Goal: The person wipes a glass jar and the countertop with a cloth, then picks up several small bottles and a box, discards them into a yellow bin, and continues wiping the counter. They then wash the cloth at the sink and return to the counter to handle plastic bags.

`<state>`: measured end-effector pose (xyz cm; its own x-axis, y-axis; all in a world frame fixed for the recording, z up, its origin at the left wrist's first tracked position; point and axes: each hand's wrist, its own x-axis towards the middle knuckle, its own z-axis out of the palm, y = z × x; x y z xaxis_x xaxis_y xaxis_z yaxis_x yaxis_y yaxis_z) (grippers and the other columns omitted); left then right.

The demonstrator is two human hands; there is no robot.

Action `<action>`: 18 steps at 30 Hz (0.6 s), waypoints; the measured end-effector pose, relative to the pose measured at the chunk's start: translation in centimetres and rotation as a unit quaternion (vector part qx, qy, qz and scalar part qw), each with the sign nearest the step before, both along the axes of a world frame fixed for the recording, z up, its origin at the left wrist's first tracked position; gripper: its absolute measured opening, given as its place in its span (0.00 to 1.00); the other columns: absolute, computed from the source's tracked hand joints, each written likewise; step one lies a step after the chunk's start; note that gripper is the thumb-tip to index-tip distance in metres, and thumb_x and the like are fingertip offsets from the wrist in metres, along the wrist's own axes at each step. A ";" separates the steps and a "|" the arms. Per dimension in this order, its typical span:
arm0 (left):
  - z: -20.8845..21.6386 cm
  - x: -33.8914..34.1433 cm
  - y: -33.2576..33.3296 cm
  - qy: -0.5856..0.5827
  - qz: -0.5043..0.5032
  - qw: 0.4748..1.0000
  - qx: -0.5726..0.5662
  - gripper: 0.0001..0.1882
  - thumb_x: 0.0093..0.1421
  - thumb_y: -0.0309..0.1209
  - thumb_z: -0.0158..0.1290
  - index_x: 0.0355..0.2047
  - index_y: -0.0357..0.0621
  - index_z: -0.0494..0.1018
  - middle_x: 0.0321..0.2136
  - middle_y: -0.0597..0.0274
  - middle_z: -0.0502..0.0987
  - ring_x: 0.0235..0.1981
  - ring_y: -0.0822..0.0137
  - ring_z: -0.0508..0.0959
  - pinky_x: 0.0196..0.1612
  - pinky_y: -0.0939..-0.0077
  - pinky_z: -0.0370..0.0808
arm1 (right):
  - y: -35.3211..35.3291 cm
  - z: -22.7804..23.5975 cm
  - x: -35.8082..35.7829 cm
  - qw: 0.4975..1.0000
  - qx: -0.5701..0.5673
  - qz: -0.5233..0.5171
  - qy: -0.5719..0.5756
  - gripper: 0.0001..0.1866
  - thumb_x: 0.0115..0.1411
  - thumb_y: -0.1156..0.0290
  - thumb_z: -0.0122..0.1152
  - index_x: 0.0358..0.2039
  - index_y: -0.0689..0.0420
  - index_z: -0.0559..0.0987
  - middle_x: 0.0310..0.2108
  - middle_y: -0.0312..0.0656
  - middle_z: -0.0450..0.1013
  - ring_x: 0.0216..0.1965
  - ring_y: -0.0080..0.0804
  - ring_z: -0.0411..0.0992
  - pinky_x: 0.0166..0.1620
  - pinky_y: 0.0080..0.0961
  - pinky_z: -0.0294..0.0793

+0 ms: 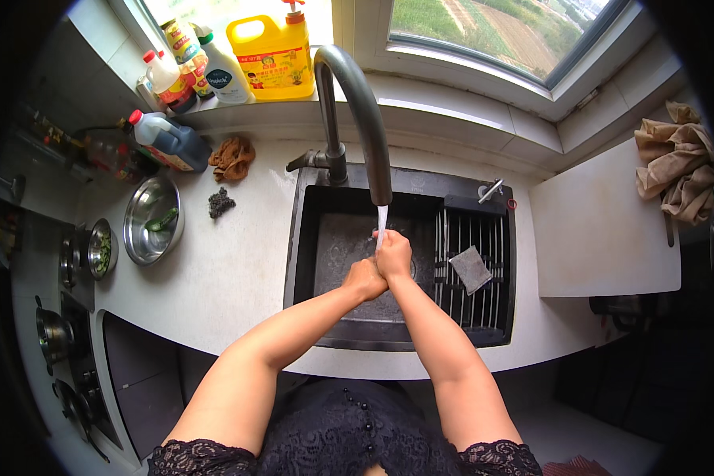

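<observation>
Pale kitchen counter (230,278) wraps a black sink (341,238) under a bright window, and both hands meet over the basin: the left hand (365,278) is curled and pressed against the right hand (393,255), which is closed too, neither holding any object. Water (381,226) falls from the dark curved tap (357,103) at twelve o'clock onto them. At three o'clock, a grey cloth (470,268) lies on the rack (472,285)

The person wears a black lace top with very short sleeves, their scalloped lace edges ending high on the upper arms. A row of small round black buttons runs down the middle of the chest. Both forearms are bare, and no rings, watch or bracelets show on either wrist.
</observation>
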<state>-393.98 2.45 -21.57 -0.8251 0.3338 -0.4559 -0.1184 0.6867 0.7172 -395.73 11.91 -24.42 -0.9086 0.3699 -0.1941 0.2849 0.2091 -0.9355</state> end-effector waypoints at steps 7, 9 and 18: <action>2.6 0.1 -2.6 -0.281 0.098 0.924 0.240 0.21 0.42 0.29 0.65 0.37 0.46 0.71 0.30 0.63 0.75 0.29 0.69 0.76 0.26 0.70 0.74 | 1.8 2.7 2.2 0.910 -0.399 0.072 -0.089 0.13 0.60 0.65 0.58 0.41 0.58 0.74 0.30 0.36 0.73 0.28 0.21 0.71 0.30 0.20 0.72; 2.0 1.1 -4.0 -0.395 0.174 0.808 0.401 0.22 0.46 0.30 0.64 0.42 0.47 0.69 0.34 0.66 0.75 0.30 0.71 0.75 0.24 0.72 0.74 | 3.4 4.9 3.7 0.851 -0.464 0.120 -0.214 0.13 0.60 0.65 0.58 0.42 0.57 0.74 0.36 0.38 0.74 0.35 0.24 0.73 0.36 0.23 0.73; -2.3 2.2 -4.4 -0.472 0.355 0.719 0.368 0.40 0.54 0.65 0.47 0.55 0.48 0.61 0.54 0.54 0.62 0.54 0.52 0.64 0.53 0.46 0.65 | 4.2 7.1 5.3 0.926 -0.367 0.058 -0.073 0.27 0.43 0.88 0.44 0.46 0.60 0.74 0.38 0.37 0.75 0.36 0.23 0.73 0.31 0.16 0.71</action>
